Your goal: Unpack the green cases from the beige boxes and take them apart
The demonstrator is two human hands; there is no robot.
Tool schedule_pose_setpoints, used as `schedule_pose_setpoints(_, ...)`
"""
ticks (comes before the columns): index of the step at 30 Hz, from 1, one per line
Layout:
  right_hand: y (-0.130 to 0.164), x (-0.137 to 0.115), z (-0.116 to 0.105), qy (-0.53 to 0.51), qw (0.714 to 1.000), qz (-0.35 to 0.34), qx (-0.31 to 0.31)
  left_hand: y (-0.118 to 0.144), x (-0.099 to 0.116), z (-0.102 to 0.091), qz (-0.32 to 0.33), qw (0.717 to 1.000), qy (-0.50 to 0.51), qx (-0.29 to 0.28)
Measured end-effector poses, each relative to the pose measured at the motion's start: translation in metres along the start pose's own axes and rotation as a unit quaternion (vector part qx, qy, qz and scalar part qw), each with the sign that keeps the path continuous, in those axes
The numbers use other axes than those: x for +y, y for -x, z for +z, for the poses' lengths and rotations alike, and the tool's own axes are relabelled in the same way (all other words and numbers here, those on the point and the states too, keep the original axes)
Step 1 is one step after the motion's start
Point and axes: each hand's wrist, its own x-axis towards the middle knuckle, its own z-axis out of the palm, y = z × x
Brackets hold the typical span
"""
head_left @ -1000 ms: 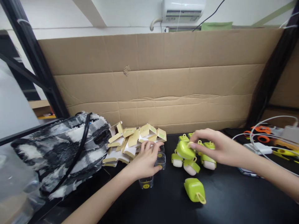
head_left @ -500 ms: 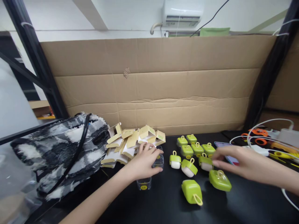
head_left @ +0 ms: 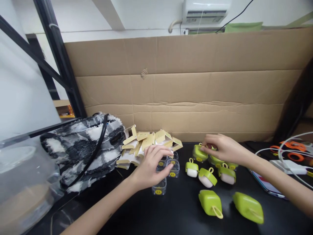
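Both hands down on bench; my left hand [head_left: 149, 166] fingers half-curled over clear boxes [head_left: 168, 164]; my right hand [head_left: 223, 148] pinches far green case [head_left: 199, 153].

Furry bag [head_left: 85, 143], cardboard backdrop [head_left: 195, 85], phone [head_left: 266, 186]

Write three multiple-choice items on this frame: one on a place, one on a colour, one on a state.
1. Where are the folded card boxes?
A. against the cardboard wall
B. on the phone
C. inside the bag

2. What colour is the case lying nearest the camera?
A. orange
B. green
C. black

3. What is the left hand doing?
A. lying flat on the table
B. gripping a cable
C. fingers on clear containers

A: the boxes are heaped at the wall's foot. B: its shell is lime green. C: fingertips touch the clear containers.
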Motion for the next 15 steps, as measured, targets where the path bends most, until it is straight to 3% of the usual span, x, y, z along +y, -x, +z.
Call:
schedule_pose_setpoints(3,-0.007,-0.028,-0.010,-0.026,0.999,-0.024,0.015,0.004,0.003,-0.003,-0.047,0.997,0.051,-0.027)
schedule_pose_setpoints(7,-0.012,-0.067,-0.003,-0.062,0.994,-0.084,-0.027,0.004,0.010,-0.005,-0.084,0.988,0.087,-0.092)
schedule_pose_setpoints(12,-0.011,-0.089,0.020,-0.067,0.984,-0.152,-0.057,0.007,0.014,0.005,-0.101,0.981,0.024,-0.163)
schedule_pose_setpoints(15,-0.009,-0.091,0.031,-0.047,0.983,-0.172,-0.047,0.012,0.014,0.014,-0.076,0.982,-0.035,-0.172)
